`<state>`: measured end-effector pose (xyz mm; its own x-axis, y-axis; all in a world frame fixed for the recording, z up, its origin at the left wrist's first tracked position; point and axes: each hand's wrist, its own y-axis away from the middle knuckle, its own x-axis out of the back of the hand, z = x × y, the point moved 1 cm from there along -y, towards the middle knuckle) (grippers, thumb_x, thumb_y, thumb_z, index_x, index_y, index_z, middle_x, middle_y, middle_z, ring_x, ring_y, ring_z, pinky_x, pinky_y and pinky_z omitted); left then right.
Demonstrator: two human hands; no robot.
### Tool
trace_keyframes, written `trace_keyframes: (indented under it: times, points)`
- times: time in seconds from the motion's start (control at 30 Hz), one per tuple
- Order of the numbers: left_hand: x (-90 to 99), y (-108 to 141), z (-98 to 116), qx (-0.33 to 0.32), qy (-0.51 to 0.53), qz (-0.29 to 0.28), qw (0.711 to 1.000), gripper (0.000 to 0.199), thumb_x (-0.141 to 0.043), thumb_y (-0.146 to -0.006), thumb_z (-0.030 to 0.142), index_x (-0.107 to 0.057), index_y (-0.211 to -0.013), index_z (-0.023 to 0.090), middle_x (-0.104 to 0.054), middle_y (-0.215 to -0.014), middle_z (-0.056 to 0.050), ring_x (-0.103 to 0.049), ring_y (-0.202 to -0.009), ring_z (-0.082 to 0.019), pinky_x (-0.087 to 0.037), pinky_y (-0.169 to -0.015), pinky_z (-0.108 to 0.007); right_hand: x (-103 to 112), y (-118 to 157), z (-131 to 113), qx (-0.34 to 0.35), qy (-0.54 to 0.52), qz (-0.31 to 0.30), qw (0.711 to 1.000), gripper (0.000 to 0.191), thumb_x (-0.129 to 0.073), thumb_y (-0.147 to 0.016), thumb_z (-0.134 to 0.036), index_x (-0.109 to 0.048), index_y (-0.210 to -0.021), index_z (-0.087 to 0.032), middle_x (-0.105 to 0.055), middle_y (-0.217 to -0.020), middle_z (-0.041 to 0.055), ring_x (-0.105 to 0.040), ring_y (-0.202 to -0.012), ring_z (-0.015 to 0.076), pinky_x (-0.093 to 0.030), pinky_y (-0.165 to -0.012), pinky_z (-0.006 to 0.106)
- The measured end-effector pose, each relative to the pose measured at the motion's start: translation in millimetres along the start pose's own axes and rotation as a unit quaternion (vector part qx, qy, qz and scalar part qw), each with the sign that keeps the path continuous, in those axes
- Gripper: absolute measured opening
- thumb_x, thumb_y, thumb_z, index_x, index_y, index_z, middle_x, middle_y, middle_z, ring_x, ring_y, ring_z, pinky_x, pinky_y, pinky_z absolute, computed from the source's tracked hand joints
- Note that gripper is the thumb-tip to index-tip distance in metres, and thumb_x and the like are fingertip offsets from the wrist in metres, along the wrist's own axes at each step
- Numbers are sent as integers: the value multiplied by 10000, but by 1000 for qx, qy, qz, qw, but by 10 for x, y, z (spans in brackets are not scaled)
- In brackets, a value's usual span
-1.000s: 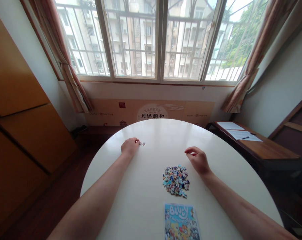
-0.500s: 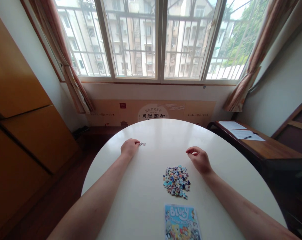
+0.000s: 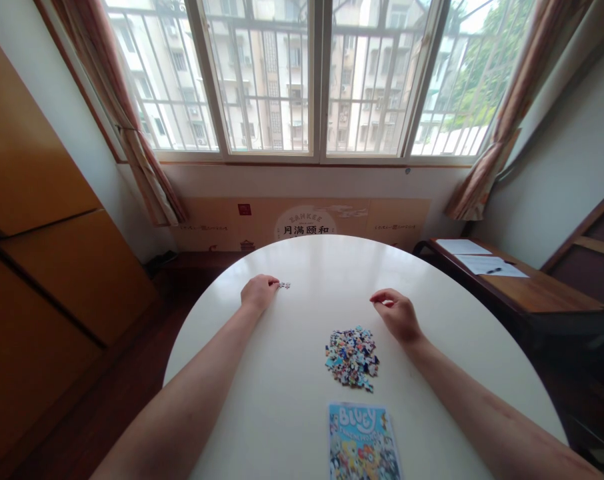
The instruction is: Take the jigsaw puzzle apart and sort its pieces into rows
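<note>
The left hand (image 3: 259, 293) is curled, fingertips at small puzzle pieces (image 3: 287, 285); whether it grips one cannot be determined. The right hand (image 3: 397, 315) is also curled; contents cannot be determined. The puzzle pile (image 3: 352, 358) lies on the white table (image 3: 282, 380) nearer the right hand, just beyond the Bluey-printed cover (image 3: 363, 443).

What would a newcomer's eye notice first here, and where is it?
Probably the heap of colourful puzzle pieces on the round white table, with the blue Bluey picture lying nearer the viewer. The left hand is at a few loose pieces toward the far left edge. Beyond the table, a wide bright window spans the top.
</note>
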<state>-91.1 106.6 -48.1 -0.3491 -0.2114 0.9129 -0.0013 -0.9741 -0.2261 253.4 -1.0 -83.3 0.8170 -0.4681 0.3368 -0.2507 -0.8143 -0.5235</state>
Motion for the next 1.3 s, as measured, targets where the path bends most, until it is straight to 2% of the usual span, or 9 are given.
trace_keyframes:
  times: [0.47, 0.67, 0.73, 0.8, 0.87, 0.93, 1.07, 1.3]
  points:
    - [-27, -12, -31, -2, 7, 11, 1000, 216, -604, -869, 340, -764, -998, 274, -735, -1070, -20, -655, -971, -213, -489, -769, -264, 5, -7, 19, -1, 5, 6, 1000, 164, -588, -738, -300, -716, -712, -199, -723, -783, 59, -662, -746, 222, -520, -635, 325]
    - [55, 21, 34, -26, 15, 50, 998, 243, -550, -914, 289, -754, -1032, 227, -705, -1095, -47, -652, -981, -211, -485, -836, -273, 10, -6, 6, 12, 10, -25, 1000, 175, -548, -735, -251, -715, -727, -202, -722, -814, 59, -657, -777, 216, -514, -648, 314]
    - [102, 103, 149, -76, 29, 61, 995, 249, -533, -930, 287, -749, -1040, 230, -699, -1090, -41, -653, -963, -201, -482, -838, -269, 5, 1, -38, 30, 8, -59, 998, 217, -514, -728, -197, -729, -748, -209, -723, -839, 54, -657, -797, 211, -514, -663, 309]
    - [142, 245, 337, -185, 62, 42, 980, 235, -540, -929, 274, -756, -1010, 230, -705, -1036, -38, -660, -880, -187, -487, -801, -270, -4, 15, -100, 57, 2, -103, 993, 297, -469, -710, -133, -747, -765, -219, -725, -881, 52, -661, -839, 207, -518, -693, 307]
    - [153, 426, 559, -305, 93, -44, 947, 208, -568, -913, 258, -766, -975, 248, -711, -999, -29, -659, -813, -168, -485, -775, -266, -14, 37, -169, 85, -2, -150, 985, 378, -433, -683, -76, -765, -777, -231, -724, -910, 49, -661, -882, 203, -524, -749, 315]
    - [136, 599, 755, -369, 100, -116, 917, 197, -581, -908, 263, -772, -959, 261, -715, -977, -31, -657, -792, -169, -483, -753, -271, -21, 65, -230, 110, -1, -191, 975, 432, -418, -657, -37, -778, -772, -246, -721, -925, 45, -658, -910, 202, -524, -809, 331]
    - [43, 787, 940, -418, 103, -162, 888, 195, -607, -893, 271, -765, -1007, 284, -708, -970, -34, -648, -768, -162, -470, -723, -270, -29, 113, -299, 146, 14, -253, 956, 486, -431, -619, 15, -793, -733, -287, -721, -979, 30, -639, -975, 212, -509, -888, 365]
    - [-61, 785, 891, -449, 129, -190, 863, 186, -619, -897, 301, -772, -1003, 290, -694, -941, -32, -636, -752, -138, -456, -704, -238, -37, 121, -276, 169, 48, -288, 941, 523, -499, -616, 61, -803, -781, -331, -711, -1112, 0, -590, -1071, 236, -472, -968, 408]
